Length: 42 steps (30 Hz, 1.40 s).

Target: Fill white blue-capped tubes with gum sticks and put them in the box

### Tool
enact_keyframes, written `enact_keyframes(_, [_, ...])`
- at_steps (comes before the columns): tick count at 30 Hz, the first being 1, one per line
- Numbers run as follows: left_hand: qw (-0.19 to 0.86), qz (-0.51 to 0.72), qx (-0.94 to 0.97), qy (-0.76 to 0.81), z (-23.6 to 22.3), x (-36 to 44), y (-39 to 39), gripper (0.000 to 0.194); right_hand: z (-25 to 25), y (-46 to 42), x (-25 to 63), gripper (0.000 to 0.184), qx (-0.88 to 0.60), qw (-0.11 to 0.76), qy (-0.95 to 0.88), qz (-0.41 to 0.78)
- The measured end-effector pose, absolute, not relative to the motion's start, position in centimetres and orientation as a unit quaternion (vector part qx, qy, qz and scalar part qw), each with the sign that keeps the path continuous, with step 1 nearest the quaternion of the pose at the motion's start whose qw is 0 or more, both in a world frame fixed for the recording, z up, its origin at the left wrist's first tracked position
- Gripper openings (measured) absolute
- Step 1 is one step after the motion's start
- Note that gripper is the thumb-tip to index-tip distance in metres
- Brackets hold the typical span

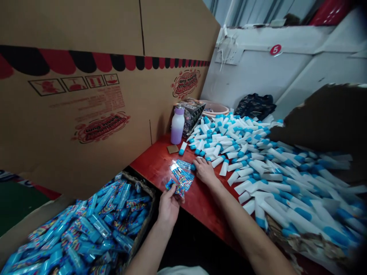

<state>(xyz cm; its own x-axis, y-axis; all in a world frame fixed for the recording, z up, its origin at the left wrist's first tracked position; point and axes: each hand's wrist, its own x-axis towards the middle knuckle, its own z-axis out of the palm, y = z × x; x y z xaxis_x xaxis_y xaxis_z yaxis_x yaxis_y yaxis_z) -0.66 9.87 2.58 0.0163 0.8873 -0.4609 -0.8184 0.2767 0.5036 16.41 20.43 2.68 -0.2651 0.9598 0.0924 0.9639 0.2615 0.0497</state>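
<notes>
My left hand [168, 206] pinches a bunch of blue printed plastic sleeves [175, 188] at the table's near edge. More of these clear-and-blue sleeves [186, 177] lie fanned on the red table [151, 158], just beyond my fingers. To the right, my right hand [205, 172] reaches to the near edge of a large heap of white tubes with blue caps [237, 145]. Its fingers are bent around a blue-capped tube, of which little shows; how firmly they grip it is hard to see.
A carton of sleeved blue tubes [86, 229] stands low at left. Behind it rises a tall printed cardboard box [114, 99]. A white-and-purple bottle [177, 126], a single tube [182, 148] and a brown card piece [172, 149] stand or lie farther back. A pink basin [218, 108] is behind.
</notes>
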Motion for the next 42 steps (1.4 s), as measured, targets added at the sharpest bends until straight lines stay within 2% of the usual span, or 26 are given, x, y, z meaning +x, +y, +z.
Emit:
enact_keyframes(3, [0.709, 0.604, 0.044, 0.362, 2.6, -0.6, 9.7, 0.018, 2.5, 19.4, 16.7, 0.023, -0.623, 0.022, -0.78, -0.06])
enact_keyframes(6, [0.724, 0.592, 0.034, 0.354, 2.5, -0.2, 9.4, 0.017, 2.7, 16.9, 17.1, 0.024, -0.647, 0.076, -0.758, -0.033])
enact_keyframes(9, [0.73, 0.586, 0.029, 0.35, 2.4, 0.8, 8.9, 0.016, 3.2, 13.1, 17.1, 0.031, -0.628, 0.216, -0.743, 0.085])
enact_keyframes(12, [0.719, 0.603, 0.041, 0.344, 2.5, 2.1, 8.1, 0.019, 3.6, 9.0, 16.4, 0.024, -0.566, 0.363, -0.698, 0.246])
enact_keyframes(17, [0.728, 0.597, 0.08, 0.327, 2.5, 4.0, 6.6, 0.022, 3.1, 5.6, 15.5, 0.014, -0.56, 0.435, -0.598, 0.374])
enact_keyframes(21, [0.74, 0.567, 0.103, 0.346, 2.4, 4.2, 6.1, 0.023, 2.6, 5.7, 16.2, 0.015, -0.543, 0.483, -0.516, 0.454])
enact_keyframes(30, [0.709, 0.604, 0.108, 0.347, 2.3, 3.8, 6.2, 0.022, 3.4, 5.7, 15.3, 0.037, -0.471, 0.524, -0.444, 0.554])
enact_keyframes(32, [0.698, 0.611, 0.096, 0.361, 2.2, 3.6, 6.5, 0.023, 4.0, 5.9, 15.2, 0.041, -0.471, 0.545, -0.452, 0.526])
enact_keyframes(34, [0.689, 0.614, 0.088, 0.374, 2.0, 3.5, 6.8, 0.024, 4.7, 6.1, 15.2, 0.032, -0.495, 0.55, -0.505, 0.444])
enact_keyframes(35, [0.689, 0.615, 0.088, 0.373, 1.9, 3.4, 6.9, 0.024, 5.0, 6.1, 15.1, 0.028, -0.503, 0.536, -0.55, 0.398])
enact_keyframes(37, [0.69, 0.622, 0.086, 0.361, 1.9, 3.3, 7.2, 0.024, 5.4, 6.0, 15.1, 0.034, -0.491, 0.476, -0.644, 0.342])
enact_keyframes(39, [0.691, 0.625, 0.074, 0.355, 1.8, 3.1, 7.5, 0.023, 5.4, 6.1, 15.2, 0.027, -0.462, 0.431, -0.69, 0.353])
enact_keyframes(42, [0.701, 0.608, 0.056, 0.368, 1.6, 2.4, 8.0, 0.022, 5.2, 7.4, 16.0, 0.027, -0.49, 0.457, -0.653, 0.354])
